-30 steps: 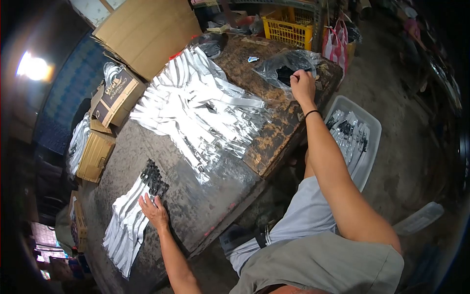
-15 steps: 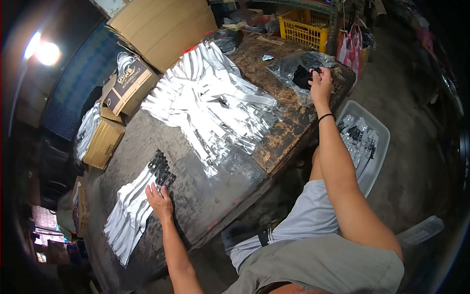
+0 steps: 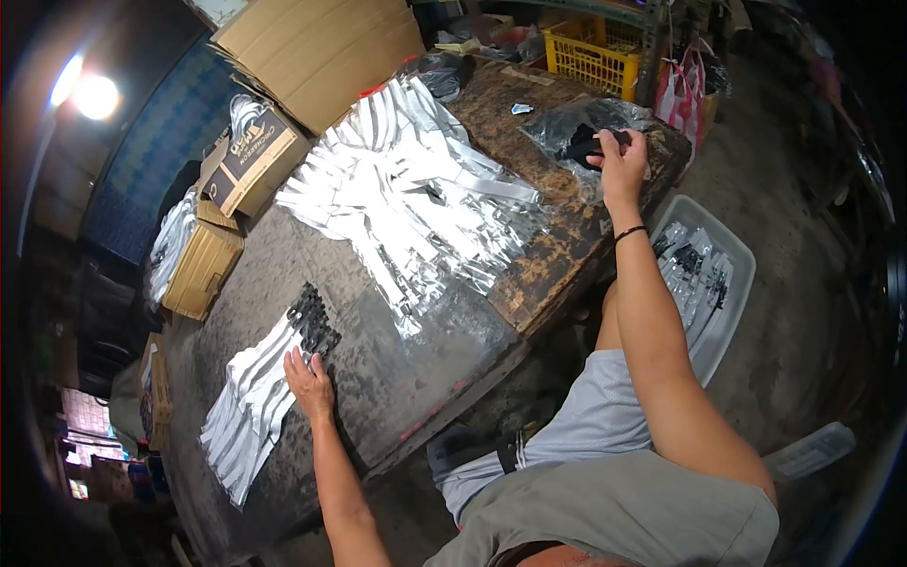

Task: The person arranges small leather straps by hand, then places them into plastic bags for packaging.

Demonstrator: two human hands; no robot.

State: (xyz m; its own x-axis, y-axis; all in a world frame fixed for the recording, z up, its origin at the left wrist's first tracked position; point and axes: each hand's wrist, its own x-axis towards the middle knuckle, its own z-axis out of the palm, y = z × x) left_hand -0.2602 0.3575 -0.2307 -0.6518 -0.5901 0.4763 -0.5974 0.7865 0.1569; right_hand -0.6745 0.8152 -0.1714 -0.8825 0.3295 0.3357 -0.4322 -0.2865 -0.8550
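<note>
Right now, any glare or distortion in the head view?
Head view: bright lamp flares at upper left; the large pile of white strips is washed out in places; curved dark vignetting at the corners; right edge smeared.

The shirt (image 3: 619, 506) is plain grey-green; the shorts (image 3: 595, 402) are pale grey with black-and-white trim (image 3: 515, 452). A thin black band (image 3: 630, 232) circles the right wrist (image 3: 625, 219).

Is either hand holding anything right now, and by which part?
The right hand appears to pinch a black piece by its end nearest the fingers, over the plastic bag. The left hand rests on white strips, gripping nothing.
</note>
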